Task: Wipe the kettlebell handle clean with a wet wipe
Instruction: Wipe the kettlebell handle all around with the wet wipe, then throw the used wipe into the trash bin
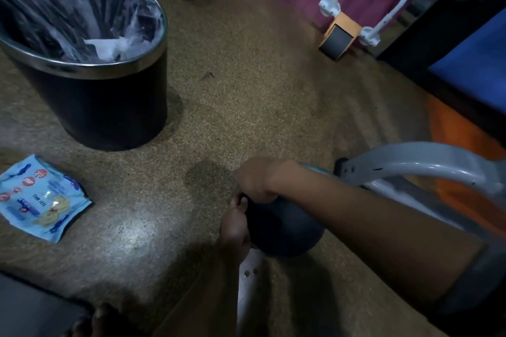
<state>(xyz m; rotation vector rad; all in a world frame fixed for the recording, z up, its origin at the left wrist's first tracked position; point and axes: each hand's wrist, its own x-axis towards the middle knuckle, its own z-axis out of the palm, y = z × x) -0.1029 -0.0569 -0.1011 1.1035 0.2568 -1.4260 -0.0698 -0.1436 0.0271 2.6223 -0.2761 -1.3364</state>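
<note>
Kettlebell point(282, 229) sits on the floor point(246, 106), low centre. Right hand point(256, 182) is closed over its handle; left hand point(235, 224) steadies the side, grip unclear. No wipe visible, so probably pre-wipe: next, pull one from the pack point(41, 198). Pack print too blurred to read.

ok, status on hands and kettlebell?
Right hand closed over handle top. Left hand bracing kettlebell side. Wipe not visible. Grey frame close beside, not blocking.
</note>
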